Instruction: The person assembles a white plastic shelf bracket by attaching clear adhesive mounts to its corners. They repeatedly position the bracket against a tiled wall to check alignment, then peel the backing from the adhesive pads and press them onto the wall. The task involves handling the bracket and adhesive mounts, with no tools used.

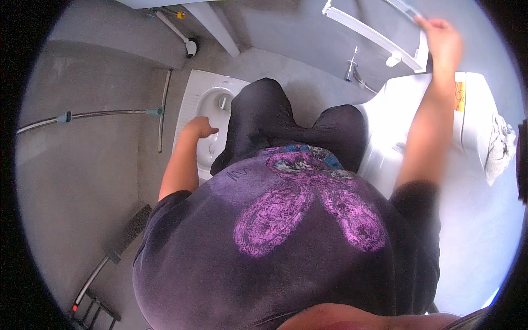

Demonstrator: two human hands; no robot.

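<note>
My right hand (pixel 444 47) reaches up to the white wall rack (pixel 379 38), its fingers closed at the end of the rack's bar; it is slightly blurred by motion. Lower and to the left, my left hand (pixel 198 127) hangs over the white squat toilet (pixel 187 104). Its fingers are curled with the thumb sticking out to the right, and no object shows in it. My knees, in dark trousers (pixel 261 104), are bent beside the toilet and cover its right part.
At right stands a white washing machine (pixel 473 126) with a yellow label and a crumpled pale cloth (pixel 500 148). A metal tap (pixel 350 71) sits on the back wall. Metal poles (pixel 110 114) and a dark long-handled brush (pixel 129 234) lean at left. A pipe (pixel 171 26) runs at the upper left.
</note>
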